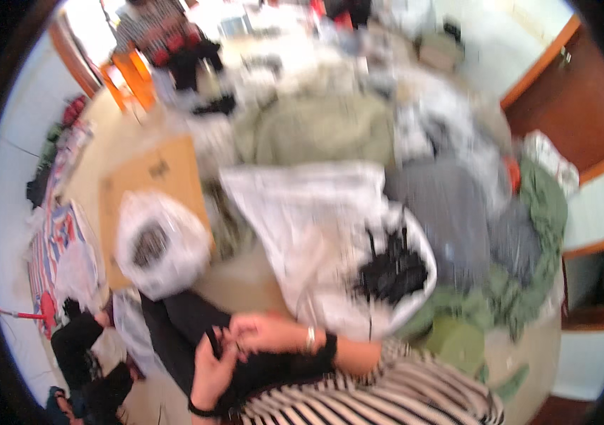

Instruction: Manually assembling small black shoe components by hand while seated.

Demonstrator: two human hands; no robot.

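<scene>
Over my lap, my left hand (214, 368) is closed on a small black strip-like piece (213, 343) that sticks up past its fingers. The fingertips of my right hand (265, 333) are pinched together beside it, almost touching the left fingers. What the right fingertips hold is too blurred and small to name. Ahead and to the right of my hands lies an open white sack (330, 212) with a heap of black pieces (394, 273) on it. Ahead to the left stands a white plastic bag (181, 258), its top open on small dark grey items (150, 244).
A cardboard sheet (174, 159) lies under the plastic bag. Beyond the sack are an olive cloth bundle (316, 131) and grey bags (443, 212); green cloth (543, 219) lies at the right. Another person (164, 35) sits far off near an orange stool (130, 78). Dark-clothed limbs (79, 347) show at the left.
</scene>
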